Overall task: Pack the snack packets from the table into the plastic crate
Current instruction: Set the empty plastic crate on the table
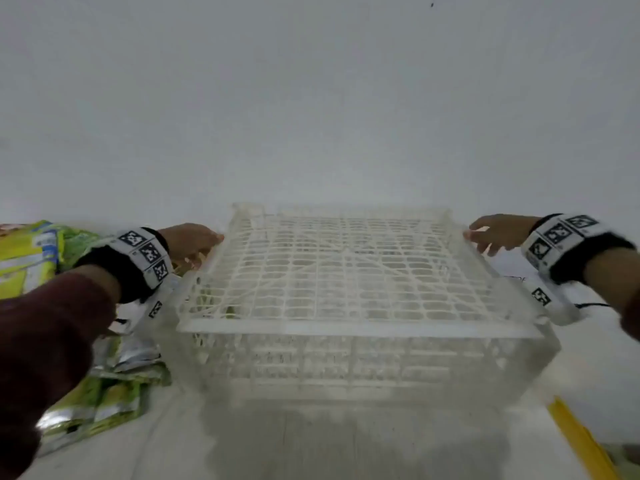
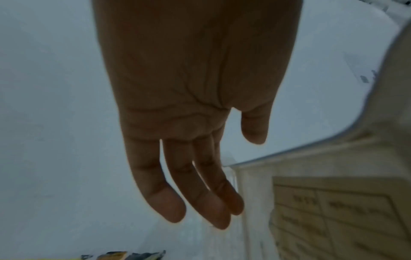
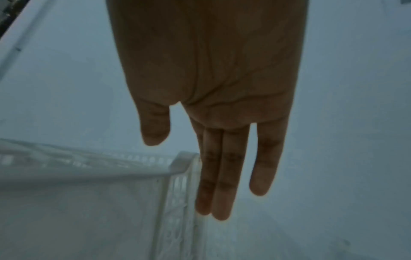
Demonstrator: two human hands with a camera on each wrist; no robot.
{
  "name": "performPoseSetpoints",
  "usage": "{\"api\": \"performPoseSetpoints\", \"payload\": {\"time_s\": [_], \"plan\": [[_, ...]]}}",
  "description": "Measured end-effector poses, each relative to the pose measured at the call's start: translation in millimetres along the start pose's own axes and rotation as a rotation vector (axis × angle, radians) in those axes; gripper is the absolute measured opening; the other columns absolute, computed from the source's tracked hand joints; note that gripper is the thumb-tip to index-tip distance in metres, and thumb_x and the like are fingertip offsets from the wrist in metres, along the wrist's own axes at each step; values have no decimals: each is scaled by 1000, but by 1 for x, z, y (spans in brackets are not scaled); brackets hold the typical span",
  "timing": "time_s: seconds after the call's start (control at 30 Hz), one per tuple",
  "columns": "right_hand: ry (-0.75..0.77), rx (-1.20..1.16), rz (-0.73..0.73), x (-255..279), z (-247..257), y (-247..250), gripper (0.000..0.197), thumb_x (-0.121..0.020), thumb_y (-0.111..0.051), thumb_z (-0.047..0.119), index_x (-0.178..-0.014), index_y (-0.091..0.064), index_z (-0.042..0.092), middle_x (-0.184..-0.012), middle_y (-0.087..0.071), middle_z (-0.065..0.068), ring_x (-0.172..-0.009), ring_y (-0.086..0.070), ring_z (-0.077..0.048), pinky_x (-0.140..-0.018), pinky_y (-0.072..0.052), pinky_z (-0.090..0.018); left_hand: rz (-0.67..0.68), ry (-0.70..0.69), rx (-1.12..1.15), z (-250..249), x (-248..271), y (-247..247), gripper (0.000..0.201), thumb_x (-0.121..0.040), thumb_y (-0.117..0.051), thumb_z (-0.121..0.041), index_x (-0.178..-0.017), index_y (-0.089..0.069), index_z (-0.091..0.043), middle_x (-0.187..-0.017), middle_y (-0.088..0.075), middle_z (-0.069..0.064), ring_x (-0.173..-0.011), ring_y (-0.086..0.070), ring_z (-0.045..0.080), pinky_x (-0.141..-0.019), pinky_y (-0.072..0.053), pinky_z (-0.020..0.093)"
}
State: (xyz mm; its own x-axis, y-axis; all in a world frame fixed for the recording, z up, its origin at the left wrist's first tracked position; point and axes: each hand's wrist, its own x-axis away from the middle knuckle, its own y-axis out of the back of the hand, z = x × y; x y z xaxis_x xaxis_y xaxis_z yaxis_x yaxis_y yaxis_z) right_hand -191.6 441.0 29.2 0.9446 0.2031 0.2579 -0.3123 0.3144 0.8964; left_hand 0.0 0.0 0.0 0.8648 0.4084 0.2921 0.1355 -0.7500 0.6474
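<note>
Between the two sets of fingers sits the plastic crate (image 1: 349,306), a translucent white lattice box resting on the pale surface (image 1: 311,452). Its ribbed grid panel faces up, so it appears to stand upside down, though blur keeps me from being sure.

Left hand (image 1: 188,242): arm reaches forward from a dark red sleeve (image 1: 45,348), wrist wrapped in a black band with printed square markers (image 1: 149,252). Palm faces down; fingers (image 2: 173,207) extended and only slightly bent, thumb held apart. They hold nothing. In the head view the fingertips lie at the crate's far left corner; the left wrist view shows them just beside the crate wall (image 2: 333,176), contact not resolvable.

Right hand (image 1: 498,232): arm comes in from the right edge, same kind of marker band (image 1: 561,237) on the wrist. Fingers (image 3: 224,202) straight and close together, little finger slightly separate, thumb off to the side, nothing gripped. The tips hang just beside the crate's far right corner (image 3: 184,161); touching or not, I cannot tell.

Both hands are at roughly the same height, mirrored on opposite sides of the crate rim.

Snack packets (image 1: 31,258): green-and-yellow foil packs lie in a loose pile on the surface outside the left fingers, beside and under the left forearm, more of them (image 1: 114,393) just beside the crate's near left corner. A yellow strip (image 1: 578,441) runs along the surface edge, nearer than the right fingers.
</note>
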Motion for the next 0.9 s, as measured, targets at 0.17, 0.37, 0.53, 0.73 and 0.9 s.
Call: {"api": "performPoseSetpoints", "payload": {"time_s": [0.17,0.37,0.53,0.73,0.9], "plan": [[72,53,5,-13,-1,-8,40,-87,-60,31,-107,-51,-2,-81,-62,-11,-72,-57,-23,-58,-42,-24,-70,-15,-149,-8,-5,-9,30,-94,-52,-16,-67,-40,-8,-61,-35,6,-50,-33,18,-43,-35,21],[210,102,-88,5,-6,6,33,-85,-63,28,-82,-59,-4,-71,-61,-8,-61,-52,-16,-56,-39,-19,-85,-48,-98,-9,7,2,24,-88,-60,-14,-73,-45,-5,-60,-39,8,-50,-38,19,-34,-39,13],[316,52,-271,40,-14,21,33,-83,-65,29,-64,-66,2,-84,-52,4,-87,-49,-16,-79,-33,-24,-213,-156,-11,-12,40,17,14,-84,-64,-8,-83,-51,-3,-77,-57,12,-67,-56,24,-44,-50,13],[432,-286,-476,96,-24,20,29,-74,-75,14,-84,-48,12,-56,-65,8,-48,-58,5,-54,-44,-5,-317,-392,212,-3,94,28,25,-78,-65,6,-74,-49,-12,-67,-62,1,-55,-62,7,-49,-53,13],[501,-409,-585,149,-32,13,36,-73,-74,7,-93,-45,9,-58,-66,9,-44,-55,12,-49,-39,3,-313,-486,314,10,147,29,28,-82,-59,9,-73,-47,-14,-58,-64,-4,-49,-60,-1,-50,-53,14]]}}
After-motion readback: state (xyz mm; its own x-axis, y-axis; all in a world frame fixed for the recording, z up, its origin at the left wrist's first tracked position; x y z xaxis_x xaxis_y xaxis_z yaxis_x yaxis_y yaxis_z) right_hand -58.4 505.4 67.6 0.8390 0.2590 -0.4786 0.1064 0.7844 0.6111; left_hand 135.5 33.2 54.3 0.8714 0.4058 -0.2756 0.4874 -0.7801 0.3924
